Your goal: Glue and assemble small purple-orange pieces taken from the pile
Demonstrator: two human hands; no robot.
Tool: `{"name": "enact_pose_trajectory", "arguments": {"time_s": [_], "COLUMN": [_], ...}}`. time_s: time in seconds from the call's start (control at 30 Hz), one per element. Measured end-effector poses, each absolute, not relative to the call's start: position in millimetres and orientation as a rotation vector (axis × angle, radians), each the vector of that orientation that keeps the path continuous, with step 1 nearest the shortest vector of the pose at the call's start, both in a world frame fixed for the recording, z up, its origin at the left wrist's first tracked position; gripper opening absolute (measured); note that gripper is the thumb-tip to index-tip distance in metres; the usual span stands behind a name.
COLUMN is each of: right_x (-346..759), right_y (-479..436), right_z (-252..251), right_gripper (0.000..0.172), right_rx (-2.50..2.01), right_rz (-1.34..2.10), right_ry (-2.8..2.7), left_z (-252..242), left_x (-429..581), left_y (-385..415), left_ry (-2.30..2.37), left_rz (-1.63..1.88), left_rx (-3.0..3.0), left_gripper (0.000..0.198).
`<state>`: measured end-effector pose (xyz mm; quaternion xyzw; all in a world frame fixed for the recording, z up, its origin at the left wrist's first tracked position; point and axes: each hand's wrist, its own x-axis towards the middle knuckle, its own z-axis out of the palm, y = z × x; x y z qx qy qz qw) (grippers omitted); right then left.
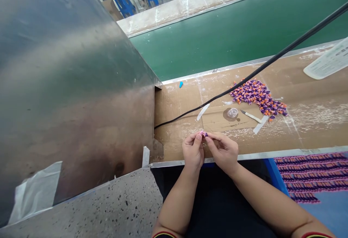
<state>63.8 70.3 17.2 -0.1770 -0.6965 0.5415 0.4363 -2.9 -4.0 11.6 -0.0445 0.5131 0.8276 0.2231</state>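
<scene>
My left hand (pixel 193 150) and my right hand (pixel 223 150) meet over the near edge of the cardboard-covered bench (pixel 312 122). Both pinch one small purple and pink piece (pixel 203 134) between their fingertips. A heap of small purple and orange pieces (pixel 258 96) lies further back on the bench to the right. In front of that heap sit a small clear cup (pixel 232 113) and a white-handled knife (pixel 251 116).
A big metal housing (pixel 67 86) fills the left. A black cable (pixel 244 80) runs across the bench from it to the upper right. Behind lies a green conveyor belt (pixel 231 31). A blue tray (pixel 312 178) with rows of purple pieces sits at lower right. A paper sheet (pixel 328 62) lies far right.
</scene>
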Motion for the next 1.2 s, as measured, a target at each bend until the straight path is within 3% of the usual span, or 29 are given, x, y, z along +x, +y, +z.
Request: {"name": "enact_pose_trajectory", "arguments": {"time_s": [0.47,1.2], "right_x": [61,66], "right_y": [74,79], "right_z": [25,29], "right_gripper": [0.018,0.014], "right_rx": [-0.383,-0.396], "right_rz": [1.233,1.024], "right_ry": [-1.747,-1.806], "left_z": [9,0], "left_x": [-1,3], "left_y": [-2,-14], "left_ry": [1.453,1.997], "left_rz": [2.347,2.227], "left_rx": [-0.044,0.587], "left_gripper": [0.04,0.016]}}
